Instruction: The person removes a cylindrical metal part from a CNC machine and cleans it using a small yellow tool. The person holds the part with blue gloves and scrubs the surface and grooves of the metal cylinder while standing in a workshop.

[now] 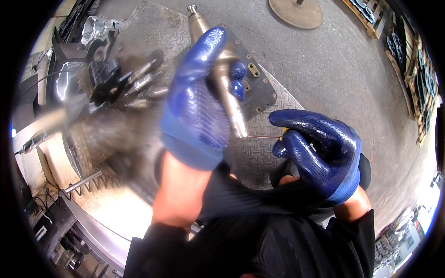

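Observation:
My left hand (197, 99), in a blue coated glove, is wrapped round a stepped metal shaft (238, 121). The shaft slants from the upper left down toward my right hand, its far end narrowing to a small knob. My right hand (324, 150), gloved the same way, is closed in a pinch on a thin metal rod (264, 137) with a bit of yellow at the fingers. The rod's tip meets or lies beside the shaft's near end; I cannot tell whether it goes inside. Below the shaft lies a dark plate with holes (264, 95).
Tread plate (155, 28) covers the work surface. Several metal shafts (141, 83) lie to the left, beside blurred machinery and a coil spring (104, 181). A round disc (296, 13) stands at the far side. Wooden pallets with dark parts (415, 74) line the right.

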Action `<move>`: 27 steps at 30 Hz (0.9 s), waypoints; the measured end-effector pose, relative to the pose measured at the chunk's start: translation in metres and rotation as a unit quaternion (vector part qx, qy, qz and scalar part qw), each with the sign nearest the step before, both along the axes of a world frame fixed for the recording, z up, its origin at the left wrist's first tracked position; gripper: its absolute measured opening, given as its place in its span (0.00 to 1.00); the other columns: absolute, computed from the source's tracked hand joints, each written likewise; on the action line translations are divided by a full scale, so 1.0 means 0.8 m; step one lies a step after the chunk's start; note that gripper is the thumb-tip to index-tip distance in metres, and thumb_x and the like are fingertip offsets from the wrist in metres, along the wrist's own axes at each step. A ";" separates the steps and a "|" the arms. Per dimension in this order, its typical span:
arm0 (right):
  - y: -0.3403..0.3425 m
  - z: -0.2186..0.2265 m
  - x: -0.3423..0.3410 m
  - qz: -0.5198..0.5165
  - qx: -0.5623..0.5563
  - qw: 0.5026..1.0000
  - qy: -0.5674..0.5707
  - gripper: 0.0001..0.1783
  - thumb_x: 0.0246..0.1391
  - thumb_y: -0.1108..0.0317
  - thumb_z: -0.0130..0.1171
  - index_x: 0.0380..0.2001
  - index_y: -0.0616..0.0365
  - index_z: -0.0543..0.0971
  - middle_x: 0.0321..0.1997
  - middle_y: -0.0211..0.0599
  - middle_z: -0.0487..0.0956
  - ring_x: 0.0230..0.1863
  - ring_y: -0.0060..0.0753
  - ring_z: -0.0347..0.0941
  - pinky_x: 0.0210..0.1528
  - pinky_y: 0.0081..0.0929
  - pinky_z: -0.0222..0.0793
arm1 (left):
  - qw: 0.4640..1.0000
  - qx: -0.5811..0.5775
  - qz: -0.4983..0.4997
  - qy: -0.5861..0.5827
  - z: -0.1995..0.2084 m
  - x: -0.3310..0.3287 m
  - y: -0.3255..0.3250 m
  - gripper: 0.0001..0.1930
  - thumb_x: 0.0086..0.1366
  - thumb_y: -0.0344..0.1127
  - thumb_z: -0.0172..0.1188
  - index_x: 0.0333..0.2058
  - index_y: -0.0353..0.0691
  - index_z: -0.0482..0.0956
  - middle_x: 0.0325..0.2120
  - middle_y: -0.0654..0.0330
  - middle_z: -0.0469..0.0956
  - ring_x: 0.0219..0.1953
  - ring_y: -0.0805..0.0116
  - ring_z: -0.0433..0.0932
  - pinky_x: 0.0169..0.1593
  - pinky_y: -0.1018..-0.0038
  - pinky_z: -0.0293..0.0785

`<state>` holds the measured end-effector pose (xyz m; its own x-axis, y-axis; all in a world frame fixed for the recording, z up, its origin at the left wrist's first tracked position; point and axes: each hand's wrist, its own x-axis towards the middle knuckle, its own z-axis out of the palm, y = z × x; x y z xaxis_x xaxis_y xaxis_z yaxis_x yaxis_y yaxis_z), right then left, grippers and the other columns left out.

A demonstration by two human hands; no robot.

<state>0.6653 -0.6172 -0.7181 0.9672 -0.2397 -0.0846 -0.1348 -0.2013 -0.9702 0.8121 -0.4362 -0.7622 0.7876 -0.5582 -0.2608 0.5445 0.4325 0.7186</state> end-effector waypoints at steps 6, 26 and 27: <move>-0.008 -0.004 0.001 0.051 -0.071 0.996 0.000 0.21 0.52 0.64 0.75 0.48 0.63 0.87 0.44 0.48 0.89 0.41 0.44 0.88 0.46 0.37 0.82 | 0.980 0.185 0.076 0.003 0.032 0.000 -0.049 0.22 0.77 0.40 0.60 0.63 0.33 0.78 0.46 0.48 0.82 0.39 0.66 0.83 0.37 0.77 0.82; -0.025 -0.012 0.005 0.143 -0.258 0.947 -0.125 0.25 0.49 0.61 0.72 0.53 0.42 0.87 0.38 0.37 0.82 0.40 0.44 0.82 0.47 0.45 0.79 | 0.995 0.074 -0.042 0.042 0.008 -0.013 -0.016 0.20 0.80 0.38 0.55 0.64 0.34 0.76 0.57 0.51 0.78 0.50 0.65 0.82 0.50 0.74 0.85; -0.024 -0.012 0.004 0.145 -0.252 0.950 -0.118 0.26 0.49 0.61 0.72 0.54 0.42 0.87 0.39 0.37 0.82 0.40 0.44 0.82 0.47 0.44 0.79 | 0.996 0.067 -0.048 0.039 0.005 -0.012 -0.014 0.20 0.80 0.38 0.55 0.64 0.34 0.75 0.57 0.50 0.79 0.51 0.65 0.82 0.50 0.73 0.85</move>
<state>0.6686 -0.6366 -0.7273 0.9764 0.0872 0.1977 0.2067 -0.6431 -0.7374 0.8026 -0.4471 -0.7581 0.7066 -0.5861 -0.3965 0.6351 0.2782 0.7206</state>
